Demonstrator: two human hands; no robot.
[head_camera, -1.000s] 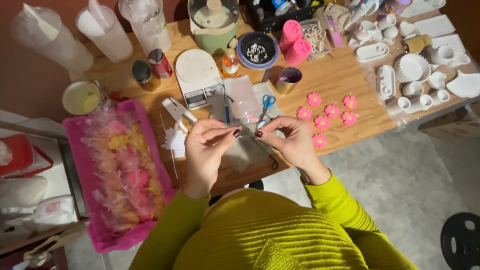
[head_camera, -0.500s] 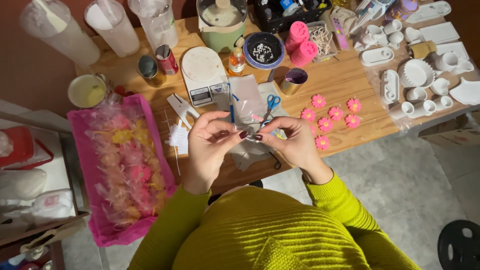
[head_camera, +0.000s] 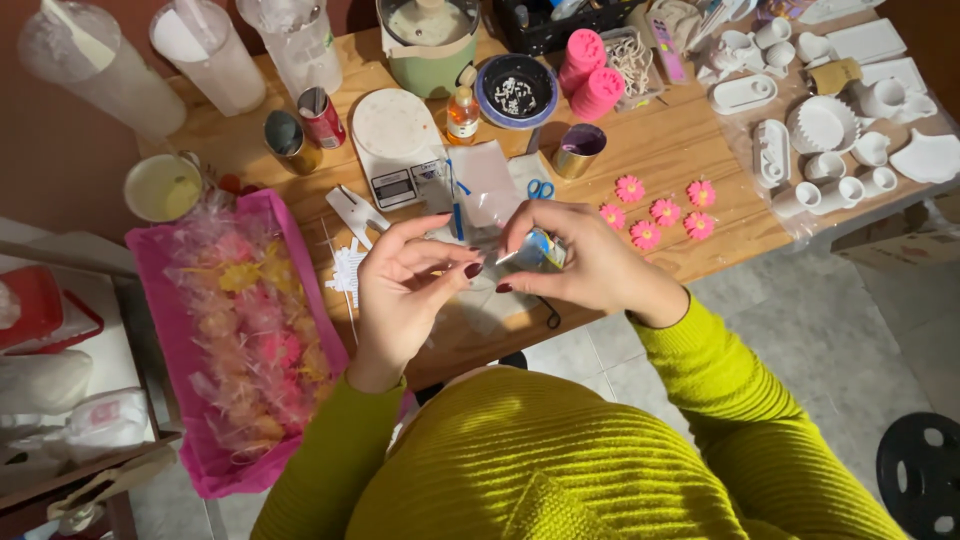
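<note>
We pinch a small clear cellophane packet (head_camera: 535, 252) between both hands above the wooden table (head_camera: 690, 150): our right hand (head_camera: 580, 262) closes around it, our left hand (head_camera: 405, 290) nips its edge, keeping it taut.

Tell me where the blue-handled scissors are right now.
In the head view, the blue-handled scissors lie on the wooden table, just beyond the right hand, beside the gold cup.
</note>
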